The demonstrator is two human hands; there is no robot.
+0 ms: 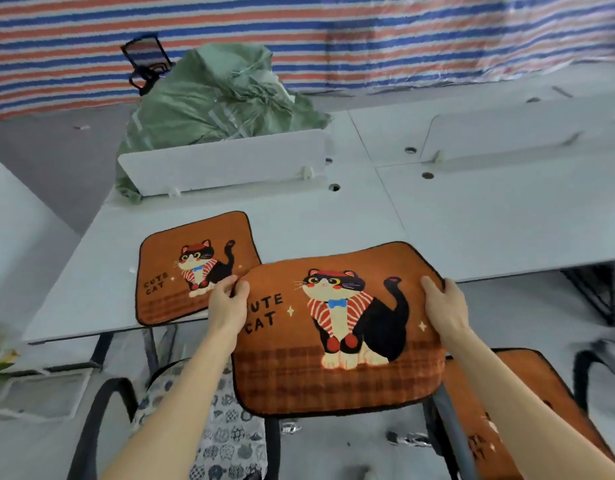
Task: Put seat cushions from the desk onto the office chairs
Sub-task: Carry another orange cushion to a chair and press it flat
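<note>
Striped red, blue and white tarpaulin (299, 36) hangs behind white office desks (299, 216). Left hand (228, 303) and right hand (444, 306) grip the side edges of a square orange plush cat-print cushion (337, 327), held in the air just past the desk's near edge. A matching second cushion (191, 268) lies flat on the desk, and a third cushion (479, 393) covers the seat of a black office chair (581, 375) on the right

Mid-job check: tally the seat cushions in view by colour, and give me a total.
Orange: 3, namely the desk cushion on the desk, the held cushion gripped by the left hand and right hand, and the chair cushion on the right chair.
White cat-print: 1, the patterned cushion on the left chair.
Total: 4.
</note>
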